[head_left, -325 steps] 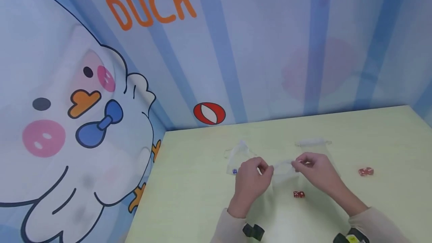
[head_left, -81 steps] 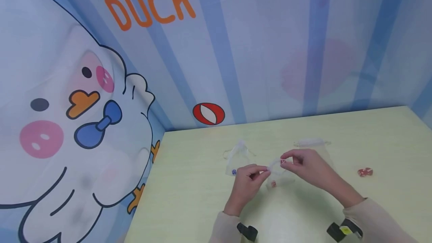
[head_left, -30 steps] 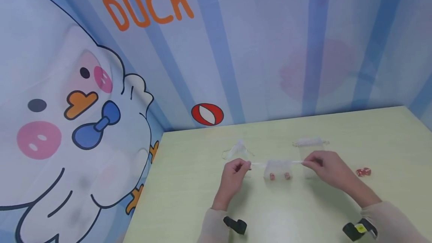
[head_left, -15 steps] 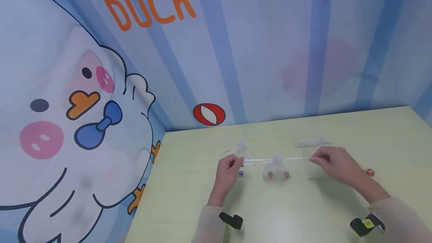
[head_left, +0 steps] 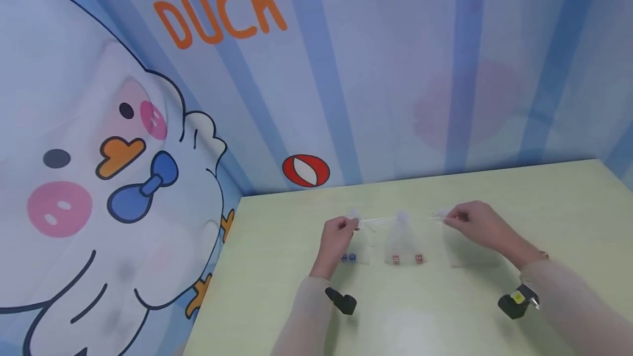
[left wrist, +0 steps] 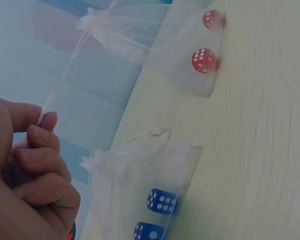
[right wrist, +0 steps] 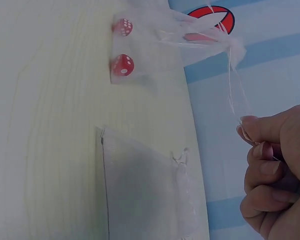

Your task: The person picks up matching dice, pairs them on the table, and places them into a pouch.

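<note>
A sheer white drawstring pouch stands between the hands, its neck gathered tight. Two red dice lie at its bottom. My left hand pinches one end of the drawstring between thumb and index finger. On the other side my right hand pinches the opposite cord loop, and both cords are stretched out sideways. Partly behind the left hand is a second pouch, closed at its neck, with blue dice inside. A flat pouch without dice lies below the right hand.
The pale wood-grain table ends at a printed blue curtain along the back. A further red die barely shows past the right forearm. A dark wrist camera sits on the left sleeve.
The two red dice, earlier loose on the table, are now inside the middle pouch. Both hands spread apart, pulling the drawstring; the wide mouth has bunched shut and the pouch stands taller.
</note>
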`<state>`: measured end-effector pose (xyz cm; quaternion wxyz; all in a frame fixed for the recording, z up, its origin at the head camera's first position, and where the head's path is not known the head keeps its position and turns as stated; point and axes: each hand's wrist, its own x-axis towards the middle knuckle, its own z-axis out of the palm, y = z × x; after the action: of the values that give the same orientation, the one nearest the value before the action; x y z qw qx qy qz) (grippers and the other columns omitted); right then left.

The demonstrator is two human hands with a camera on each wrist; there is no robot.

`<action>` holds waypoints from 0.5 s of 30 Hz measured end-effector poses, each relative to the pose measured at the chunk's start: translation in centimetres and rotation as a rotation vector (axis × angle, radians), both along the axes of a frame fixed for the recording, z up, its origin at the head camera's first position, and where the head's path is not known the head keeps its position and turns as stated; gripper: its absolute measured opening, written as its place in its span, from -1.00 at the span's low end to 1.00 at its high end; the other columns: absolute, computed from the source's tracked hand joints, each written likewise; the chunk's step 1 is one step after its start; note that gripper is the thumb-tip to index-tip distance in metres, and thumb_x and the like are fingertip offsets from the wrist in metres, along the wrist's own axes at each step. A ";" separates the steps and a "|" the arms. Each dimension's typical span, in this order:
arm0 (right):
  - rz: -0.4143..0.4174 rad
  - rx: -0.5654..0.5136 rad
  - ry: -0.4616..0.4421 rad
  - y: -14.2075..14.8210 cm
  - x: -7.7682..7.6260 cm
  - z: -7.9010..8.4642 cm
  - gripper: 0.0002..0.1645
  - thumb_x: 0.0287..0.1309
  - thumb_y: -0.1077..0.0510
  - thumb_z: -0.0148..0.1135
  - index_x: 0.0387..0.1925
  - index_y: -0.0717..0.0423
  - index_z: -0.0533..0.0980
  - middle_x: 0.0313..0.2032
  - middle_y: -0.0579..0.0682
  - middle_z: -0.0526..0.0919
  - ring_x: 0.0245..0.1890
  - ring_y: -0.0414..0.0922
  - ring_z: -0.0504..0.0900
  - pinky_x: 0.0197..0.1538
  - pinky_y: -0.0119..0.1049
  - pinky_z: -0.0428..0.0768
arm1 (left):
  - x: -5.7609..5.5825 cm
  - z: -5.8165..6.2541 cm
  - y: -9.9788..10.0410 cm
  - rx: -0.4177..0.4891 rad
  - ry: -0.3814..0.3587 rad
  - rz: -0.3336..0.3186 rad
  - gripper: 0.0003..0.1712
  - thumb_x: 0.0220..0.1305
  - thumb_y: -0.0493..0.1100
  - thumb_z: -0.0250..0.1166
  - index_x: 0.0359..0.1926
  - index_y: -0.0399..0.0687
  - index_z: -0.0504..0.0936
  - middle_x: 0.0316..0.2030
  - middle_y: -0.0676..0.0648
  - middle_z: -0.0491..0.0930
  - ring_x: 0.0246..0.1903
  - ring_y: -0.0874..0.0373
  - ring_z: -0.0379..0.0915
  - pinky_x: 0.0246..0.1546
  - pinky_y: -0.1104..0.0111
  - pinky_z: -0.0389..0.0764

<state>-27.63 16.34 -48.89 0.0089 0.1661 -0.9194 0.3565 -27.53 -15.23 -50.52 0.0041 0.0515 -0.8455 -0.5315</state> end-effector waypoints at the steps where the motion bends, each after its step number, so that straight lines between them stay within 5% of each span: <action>1: -0.008 -0.002 -0.008 -0.2 -0.3 -0.2 -0.78 0.11 0.13 0.19 -0.33 0.23 0.60 -0.53 -0.07 0.53 -0.55 -0.15 0.37 -0.49 -0.28 0.36 | -0.3 -0.1 0.1 -0.007 -0.004 0.009 -0.66 0.23 0.06 0.13 -0.43 -0.07 0.64 -0.58 -0.01 0.47 -0.57 0.17 0.28 -0.52 0.35 0.33; 12: -0.033 -0.049 -0.041 -1.2 -1.4 -1.6 -0.74 0.13 0.17 0.16 -0.21 0.29 0.56 -0.55 -0.04 0.49 -0.57 -0.13 0.37 -0.53 -0.27 0.37 | -1.7 -1.9 0.7 -0.026 -0.025 0.058 -0.69 0.17 0.04 0.21 -0.42 -0.12 0.65 -0.61 -0.04 0.52 -0.63 0.19 0.35 -0.57 0.36 0.37; 15: -0.037 -0.046 -0.052 -1.2 -1.4 -1.9 -0.65 0.14 0.15 0.14 -0.10 0.32 0.50 -0.54 -0.03 0.47 -0.59 -0.14 0.36 -0.54 -0.27 0.36 | -1.7 -2.2 0.8 -0.027 -0.036 0.069 -0.68 0.15 0.04 0.22 -0.28 -0.12 0.64 -0.58 -0.10 0.57 -0.61 0.16 0.40 -0.51 0.34 0.39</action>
<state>-29.00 15.10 -50.82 -0.0046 0.1397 -0.9137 0.3815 -29.19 -14.38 -52.69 0.0078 0.0903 -0.8502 -0.5185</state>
